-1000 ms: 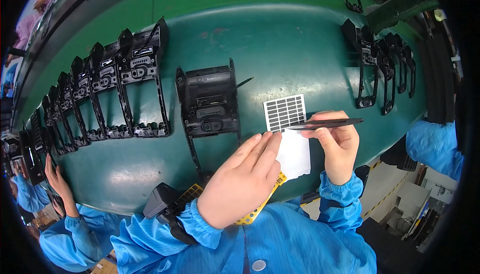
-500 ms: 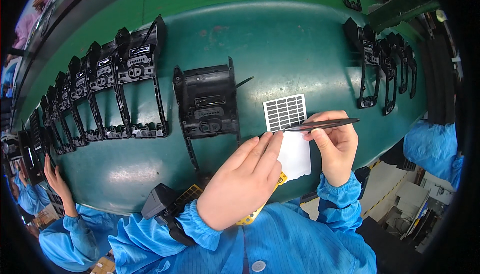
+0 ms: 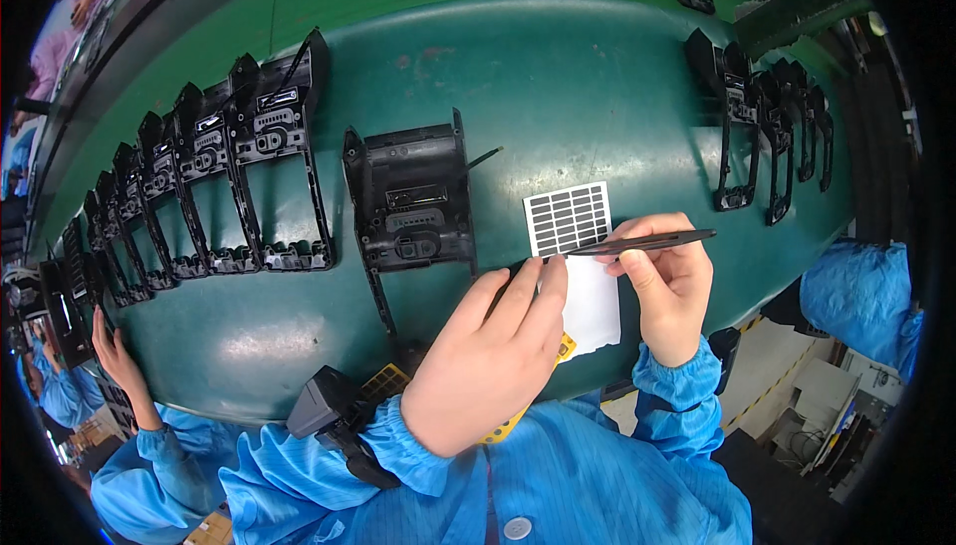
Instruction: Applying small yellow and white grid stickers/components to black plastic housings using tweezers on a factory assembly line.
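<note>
A white sheet of small dark rectangular stickers lies on the green table, its blank lower part reaching toward me. My left hand is over the sheet's left edge, fingers stretched out, fingertips at the lowest row of stickers. Black tweezers are pinched in my right hand; their tips point left to that same row, beside my left fingertips. Whether a sticker is between the tips, I cannot tell. Just left of the sheet sits a black plastic housing with a short cable sticking out.
Several similar black housings stand in a row on the left; more black frames lie at the right. Under my left hand a yellow perforated piece shows. A co-worker's hand rests at the table's left edge. A blue sleeve is at far right.
My left fingers have shifted slightly and spread a little. The tweezers' tips have moved a touch within the bottom row. The sheet and housings stay put.
</note>
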The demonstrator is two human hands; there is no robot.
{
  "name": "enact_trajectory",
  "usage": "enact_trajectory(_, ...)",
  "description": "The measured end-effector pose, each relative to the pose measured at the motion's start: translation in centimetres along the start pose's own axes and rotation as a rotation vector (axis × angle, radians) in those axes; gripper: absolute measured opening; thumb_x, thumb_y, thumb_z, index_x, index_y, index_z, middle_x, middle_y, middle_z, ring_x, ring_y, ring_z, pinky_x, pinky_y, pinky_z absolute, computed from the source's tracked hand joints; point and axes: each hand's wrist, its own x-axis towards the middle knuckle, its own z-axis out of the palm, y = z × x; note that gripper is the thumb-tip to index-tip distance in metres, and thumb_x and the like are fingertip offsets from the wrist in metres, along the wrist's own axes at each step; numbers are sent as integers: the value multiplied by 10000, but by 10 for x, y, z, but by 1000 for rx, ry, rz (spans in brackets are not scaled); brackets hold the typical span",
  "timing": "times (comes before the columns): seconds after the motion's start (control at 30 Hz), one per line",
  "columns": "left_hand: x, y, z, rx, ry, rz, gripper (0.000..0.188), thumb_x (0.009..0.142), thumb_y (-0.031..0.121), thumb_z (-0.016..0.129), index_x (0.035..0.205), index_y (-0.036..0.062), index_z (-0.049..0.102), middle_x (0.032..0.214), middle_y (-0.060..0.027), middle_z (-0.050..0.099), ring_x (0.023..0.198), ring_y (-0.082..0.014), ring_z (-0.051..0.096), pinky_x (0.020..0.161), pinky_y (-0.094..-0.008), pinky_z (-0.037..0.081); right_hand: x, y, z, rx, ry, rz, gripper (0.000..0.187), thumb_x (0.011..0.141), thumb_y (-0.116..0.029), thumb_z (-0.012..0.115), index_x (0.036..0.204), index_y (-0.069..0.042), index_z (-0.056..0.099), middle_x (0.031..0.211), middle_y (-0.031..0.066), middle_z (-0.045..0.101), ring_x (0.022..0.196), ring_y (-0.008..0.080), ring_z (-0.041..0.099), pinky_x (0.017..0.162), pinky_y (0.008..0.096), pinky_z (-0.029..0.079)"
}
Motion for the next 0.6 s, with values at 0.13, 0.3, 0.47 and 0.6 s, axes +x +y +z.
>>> enact_trajectory(0.13, -1, 0, 1, -26, -1, -4, 149, 752, 108, 598, 854, 5, 629, 1220, -143, 576, 1132, -236, 556, 943, -358, 432, 0, -1, 1, 27, 9, 3, 160, 887, -2, 593, 1032, 28, 532, 945, 112, 624, 838, 134, 606, 745, 264, 500)
enact_trajectory(0.3, 0, -1, 2, -62, 0, -1, 141, 756, 108, 598, 843, 0, 624, 1229, -153, 570, 1136, -240, 554, 952, -367, 430, 0, -3, 1, 37, 24, 4, 168, 878, 19, 590, 1034, 31, 529, 963, 116, 620, 851, 139, 611, 761, 267, 505)
enact_trajectory(0.47, -1, -1, -1, -52, -5, 2, 140, 751, 104, 600, 839, -2, 622, 1227, -156, 572, 1134, -245, 556, 952, -369, 433, -1, -3, 1, 29, -6, -5, 180, 865, 52, 577, 1037, 40, 523, 967, 119, 617, 878, 150, 623, 796, 271, 516)
enact_trajectory(0.6, -1, -1, 2, -47, 9, 6, 142, 749, 104, 601, 836, -7, 620, 1221, -156, 575, 1127, -246, 560, 945, -365, 438, 0, -2, 1, 17, -27, -6, 180, 867, 50, 575, 1037, 45, 518, 957, 120, 618, 886, 155, 630, 802, 275, 523)
